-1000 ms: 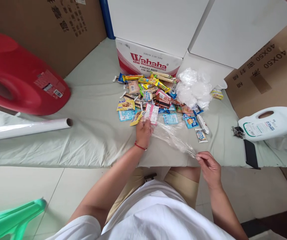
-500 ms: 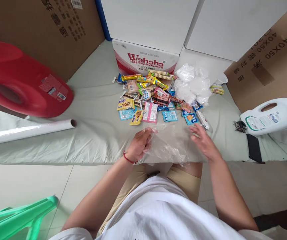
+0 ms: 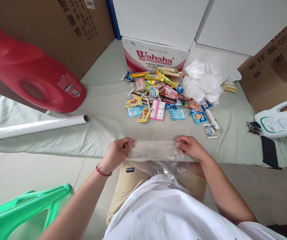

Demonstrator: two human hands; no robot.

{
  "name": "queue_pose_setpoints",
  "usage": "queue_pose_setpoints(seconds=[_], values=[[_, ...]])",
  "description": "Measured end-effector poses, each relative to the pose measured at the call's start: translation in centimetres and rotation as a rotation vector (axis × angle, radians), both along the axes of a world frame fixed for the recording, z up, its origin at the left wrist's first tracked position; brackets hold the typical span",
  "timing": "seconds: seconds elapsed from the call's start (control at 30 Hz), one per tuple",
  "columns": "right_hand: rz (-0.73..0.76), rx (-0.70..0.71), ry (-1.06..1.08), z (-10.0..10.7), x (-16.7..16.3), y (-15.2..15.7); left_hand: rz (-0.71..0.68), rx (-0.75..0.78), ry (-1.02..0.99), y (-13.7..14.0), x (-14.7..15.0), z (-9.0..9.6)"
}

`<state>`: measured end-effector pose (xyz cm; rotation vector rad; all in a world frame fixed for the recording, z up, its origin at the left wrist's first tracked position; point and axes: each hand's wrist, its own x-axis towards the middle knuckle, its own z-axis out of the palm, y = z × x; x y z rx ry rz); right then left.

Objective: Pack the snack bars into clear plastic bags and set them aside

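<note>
A clear plastic bag (image 3: 155,151) is stretched between my two hands at the table's front edge, its lower part hanging crumpled over my lap. My left hand (image 3: 120,150), with a red cord on the wrist, pinches the bag's left corner. At the right corner, my right hand (image 3: 189,146) has its fingers closed on the plastic. Beyond the bag lies a heap of small wrapped snacks, including a yellow cookie packet (image 3: 144,114), a pink-and-white packet (image 3: 157,110) and a blue packet (image 3: 177,114). A small blue-and-white packet (image 3: 210,131) lies apart, nearer my right hand.
White crumpled plastic bundles (image 3: 203,81) sit beside the snacks, before a Wahaha carton (image 3: 155,55). A red jug (image 3: 56,83) and a white roll (image 3: 38,126) lie left; a white bottle (image 3: 280,116), keys (image 3: 254,127) and a black phone (image 3: 269,151) right. A green stool (image 3: 33,206) stands below.
My left hand has moved left and my right hand, open before, has closed on the bag. The bag's edge is now pulled straight between them. The whole view has shifted slightly.
</note>
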<state>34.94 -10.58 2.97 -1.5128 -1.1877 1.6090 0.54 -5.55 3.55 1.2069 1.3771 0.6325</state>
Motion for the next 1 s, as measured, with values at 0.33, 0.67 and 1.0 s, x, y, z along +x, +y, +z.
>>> queue_pose_setpoints(seconds=[0.33,0.67,1.0], values=[[-0.339,0.523,-0.811,-2.8,5.1,6.2,0.161,0.067,-0.186,7.0,9.6,-2.0],[-0.425,0.545,-0.952,-3.8,5.0,5.9,0.513,0.074,-0.359,5.2,12.9,-1.0],[-0.506,0.51,-0.877,-3.5,2.9,4.3,0.33,-0.223,-0.472,-1.9,13.9,-0.9]])
